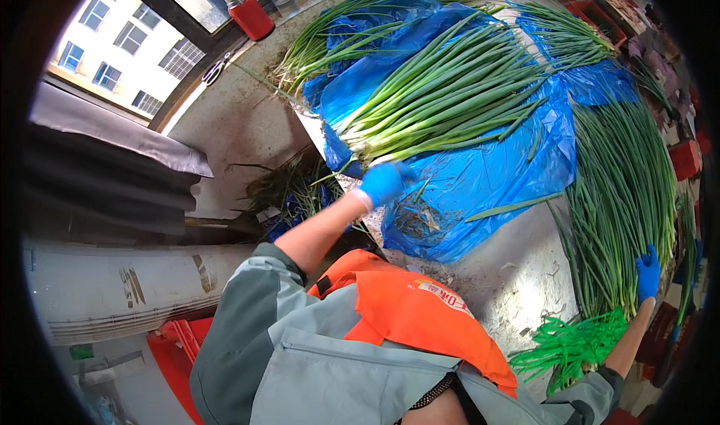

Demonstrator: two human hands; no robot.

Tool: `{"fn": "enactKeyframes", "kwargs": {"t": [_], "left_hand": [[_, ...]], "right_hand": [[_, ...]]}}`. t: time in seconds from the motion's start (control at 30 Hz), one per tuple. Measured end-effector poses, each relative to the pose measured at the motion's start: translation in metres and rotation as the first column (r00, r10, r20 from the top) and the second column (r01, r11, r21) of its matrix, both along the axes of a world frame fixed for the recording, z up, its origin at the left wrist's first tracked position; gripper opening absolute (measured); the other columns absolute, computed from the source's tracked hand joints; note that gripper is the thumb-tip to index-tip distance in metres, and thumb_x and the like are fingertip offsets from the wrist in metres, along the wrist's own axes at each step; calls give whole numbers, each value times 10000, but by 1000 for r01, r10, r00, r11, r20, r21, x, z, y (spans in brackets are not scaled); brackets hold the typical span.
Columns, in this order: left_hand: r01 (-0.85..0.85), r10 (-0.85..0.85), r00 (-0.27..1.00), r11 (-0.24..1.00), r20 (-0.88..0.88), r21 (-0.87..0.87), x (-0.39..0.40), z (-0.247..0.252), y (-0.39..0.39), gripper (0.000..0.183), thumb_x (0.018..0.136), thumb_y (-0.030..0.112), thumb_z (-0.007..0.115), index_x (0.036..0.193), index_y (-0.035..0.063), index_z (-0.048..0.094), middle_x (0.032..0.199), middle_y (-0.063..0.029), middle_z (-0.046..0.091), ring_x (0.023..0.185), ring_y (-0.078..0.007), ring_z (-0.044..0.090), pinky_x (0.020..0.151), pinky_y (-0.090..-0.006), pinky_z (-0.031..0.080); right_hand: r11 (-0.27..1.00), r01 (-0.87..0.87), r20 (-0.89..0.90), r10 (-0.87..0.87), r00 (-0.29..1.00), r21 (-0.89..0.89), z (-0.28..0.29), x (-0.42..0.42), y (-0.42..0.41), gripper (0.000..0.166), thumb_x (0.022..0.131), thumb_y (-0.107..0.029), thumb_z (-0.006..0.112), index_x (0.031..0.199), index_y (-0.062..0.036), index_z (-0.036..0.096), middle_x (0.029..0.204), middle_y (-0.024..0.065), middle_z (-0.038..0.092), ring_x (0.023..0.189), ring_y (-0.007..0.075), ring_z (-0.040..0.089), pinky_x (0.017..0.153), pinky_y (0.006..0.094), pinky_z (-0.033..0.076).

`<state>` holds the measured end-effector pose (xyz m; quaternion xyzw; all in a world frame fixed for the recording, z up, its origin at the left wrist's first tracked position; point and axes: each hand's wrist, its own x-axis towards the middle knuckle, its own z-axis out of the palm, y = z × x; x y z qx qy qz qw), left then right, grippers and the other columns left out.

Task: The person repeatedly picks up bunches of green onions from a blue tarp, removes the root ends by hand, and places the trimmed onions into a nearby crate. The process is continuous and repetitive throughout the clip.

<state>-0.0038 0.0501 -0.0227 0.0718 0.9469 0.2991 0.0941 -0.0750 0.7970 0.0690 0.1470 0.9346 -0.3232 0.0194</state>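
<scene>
A large heap of green onions [444, 87] lies on blue plastic sheeting [478, 172], with the pale root ends towards my left hand [385, 183]. That hand, in a blue glove and blurred, is just below the root ends; whether its fingers hold anything cannot be made out. My right hand [648, 273], also gloved in blue, rests at the right edge of a second long pile of green onions [619, 200], near its lower end. Its fingers look spread, with the palm side hidden. Green plastic ties [568, 343] lie bunched just below that pile.
More green onions lie at the back left [337, 37] and back right [568, 34]. Soil and scraps [422, 217] sit on the sheeting's near corner. Scissors [216, 69] and a red jar [250, 16] are by the window. Leafy waste [292, 191] is left below the table edge.
</scene>
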Motion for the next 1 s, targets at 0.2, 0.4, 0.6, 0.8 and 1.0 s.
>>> {"fn": "enactKeyframes", "kwargs": {"t": [0.2, 0.4, 0.6, 0.8, 1.0], "left_hand": [[-393, 372, 866, 919, -334, 3, -89, -30, -141, 199, 779, 95, 558, 932, 101, 685, 878, -135, 674, 810, -292, 651, 726, -359, 505], [-49, 109, 991, 849, 83, -527, -133, -29, -144, 321, 682, 249, 606, 909, 38, 689, 990, -235, 633, 893, -353, 631, 750, -398, 515], [-54, 146, 977, 877, 158, -478, -164, -70, -152, 353, 670, 226, 611, 928, -8, 668, 1007, -247, 626, 919, -368, 626, 765, -394, 517], [70, 50, 953, 924, 299, -377, -198, -48, -175, 346, 668, 219, 631, 930, -2, 680, 1015, -238, 629, 901, -355, 634, 753, -378, 517], [-6, 85, 879, 986, 469, -168, -225, -45, -198, 479, 606, 313, 761, 918, -39, 671, 873, -137, 648, 697, -221, 575, 642, -356, 491]], "right_hand": [[999, 22, 17, -22, 1000, -23, 28, 93, -48, 508, 874, -70, 551, 1361, -87, 408, 1158, 137, 576, 1037, 201, 549, 896, 331, 436], [989, 92, 103, -81, 991, -114, 10, 180, -145, 521, 830, -21, 592, 1328, -74, 448, 1046, 96, 610, 900, 155, 555, 810, 294, 455], [957, 225, 190, -189, 963, -185, 11, 225, -250, 529, 820, -14, 581, 1327, -45, 433, 1070, 116, 594, 966, 180, 567, 861, 292, 456], [953, 236, 209, -195, 958, -191, -9, 246, -315, 508, 833, -20, 572, 1323, -52, 439, 1092, 141, 598, 983, 194, 578, 858, 296, 467], [947, 244, 237, -193, 952, -211, -23, 259, -357, 500, 822, -18, 600, 1301, -67, 465, 1054, 130, 612, 933, 170, 587, 819, 290, 484]]}}
